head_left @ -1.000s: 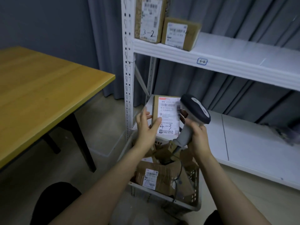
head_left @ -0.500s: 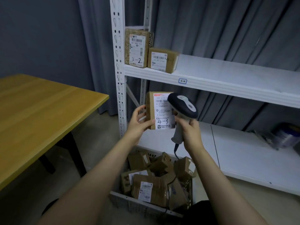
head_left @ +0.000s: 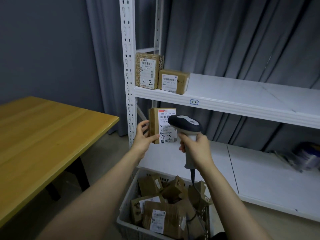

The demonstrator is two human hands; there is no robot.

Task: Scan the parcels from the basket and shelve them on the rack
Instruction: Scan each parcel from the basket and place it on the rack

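My left hand point(head_left: 142, 138) grips a small brown parcel point(head_left: 154, 125) upright by its left side, its white label marked "4-3" facing me. My right hand point(head_left: 195, 149) holds a grey and white barcode scanner point(head_left: 185, 125) by the handle, its head overlapping the label's right part. Both are just below the white rack's point(head_left: 225, 103) upper shelf, where parcel "3-2" point(head_left: 147, 71) and a lower parcel point(head_left: 173, 81) stand at the left end. The grey basket point(head_left: 126, 205) on the floor below holds several brown parcels point(head_left: 166, 210).
A yellow wooden table point(head_left: 43, 141) stands at the left, close to the rack's perforated post point(head_left: 127, 66). The lower shelf point(head_left: 259, 174) carries a blurred dark object point(head_left: 306, 156) at the far right. Grey curtains hang behind the rack. The scanner cable drops into the basket.
Both hands have risen with the parcel and scanner from just above the basket to just under the upper shelf. The view has tilted up, showing more of the rack.
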